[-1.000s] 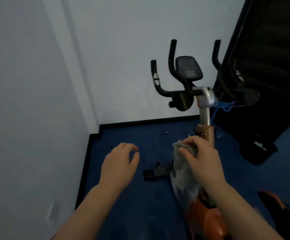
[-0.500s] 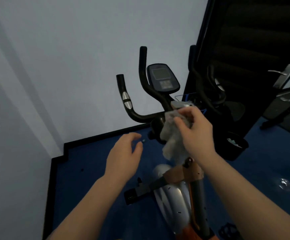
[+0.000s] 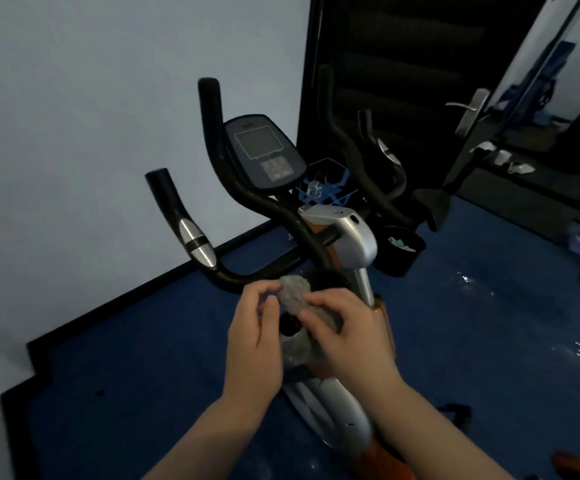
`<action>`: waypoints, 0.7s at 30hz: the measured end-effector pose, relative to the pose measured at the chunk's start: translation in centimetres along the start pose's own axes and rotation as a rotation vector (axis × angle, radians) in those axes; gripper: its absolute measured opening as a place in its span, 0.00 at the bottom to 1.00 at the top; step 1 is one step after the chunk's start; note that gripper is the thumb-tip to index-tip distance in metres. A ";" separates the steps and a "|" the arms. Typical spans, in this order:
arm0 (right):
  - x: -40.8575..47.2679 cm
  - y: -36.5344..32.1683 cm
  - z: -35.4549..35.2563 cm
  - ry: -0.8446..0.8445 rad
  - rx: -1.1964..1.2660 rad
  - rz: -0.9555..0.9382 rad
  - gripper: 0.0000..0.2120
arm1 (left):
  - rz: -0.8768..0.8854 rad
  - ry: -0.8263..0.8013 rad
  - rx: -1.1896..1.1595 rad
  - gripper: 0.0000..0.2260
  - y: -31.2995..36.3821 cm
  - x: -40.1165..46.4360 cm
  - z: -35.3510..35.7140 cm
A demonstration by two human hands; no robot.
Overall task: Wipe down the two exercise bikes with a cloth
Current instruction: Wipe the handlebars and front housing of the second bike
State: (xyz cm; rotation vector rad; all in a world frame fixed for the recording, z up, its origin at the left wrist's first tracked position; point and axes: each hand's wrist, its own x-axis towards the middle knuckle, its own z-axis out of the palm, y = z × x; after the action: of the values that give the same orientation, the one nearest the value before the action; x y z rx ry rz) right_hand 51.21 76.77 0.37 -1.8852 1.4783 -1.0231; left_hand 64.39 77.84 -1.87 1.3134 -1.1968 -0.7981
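Since 0.5 s ago: left hand [image 3: 255, 336] joined right hand [image 3: 347, 332]; both sets of fingers now pinch the grey cloth [image 3: 297, 299] just below the exercise bike [image 3: 351, 237] handlebar. Console [image 3: 262, 150] text unreadable.

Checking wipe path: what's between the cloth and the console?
Head view: the black handlebar crosses between the cloth and console.

Blue floor [image 3: 143, 393], exercise bike [image 3: 347, 237] standing on it, black bin [image 3: 399, 251] beside
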 end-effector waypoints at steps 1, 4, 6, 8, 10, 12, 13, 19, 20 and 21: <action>-0.4 0.5 -0.3 0.007 0.010 0.032 0.10 | -0.004 -0.009 -0.014 0.09 0.1 0.3 0.1; -0.5 1.3 -1.5 0.011 -0.024 0.060 0.10 | -0.016 -0.045 -0.035 0.10 -0.1 1.2 0.4; 0.9 0.8 -1.4 0.075 -0.063 -0.021 0.09 | -0.036 -0.056 -0.074 0.11 0.0 1.9 0.8; 2.2 -0.2 -0.4 0.062 -0.109 -0.119 0.11 | -0.064 -0.047 -0.120 0.11 0.2 2.1 1.5; 2.4 0.1 0.4 -0.012 -0.180 -0.197 0.13 | -0.111 -0.060 -0.142 0.11 0.0 1.8 2.3; 1.7 1.3 -0.8 -0.096 -0.273 -0.246 0.13 | -0.128 -0.084 -0.119 0.13 -0.6 1.3 2.9; 1.3 1.8 -1.8 -0.130 -0.327 -0.261 0.13 | -0.133 -0.081 -0.114 0.15 -1.0 1.2 3.1; 3.7 1.3 -3.9 0.037 -0.364 -0.318 0.15 | -0.101 -0.069 -0.133 0.16 -1.1 1.3 3.6; 4.1 1.1 -3.2 0.031 -0.396 -0.333 0.15 | -0.101 -0.070 -0.136 0.16 -1.1 1.3 3.6; 4.2 1.3 -2.7 0.010 -0.446 -0.349 0.15 | -0.102 -0.076 -0.133 0.17 -1.1 1.3 3.5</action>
State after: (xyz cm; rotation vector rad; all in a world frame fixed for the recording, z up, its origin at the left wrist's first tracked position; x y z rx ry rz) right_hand 48.71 72.49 1.88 -2.5246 1.5079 -0.8999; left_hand 61.59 75.49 -3.19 1.2517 -1.1228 -0.9918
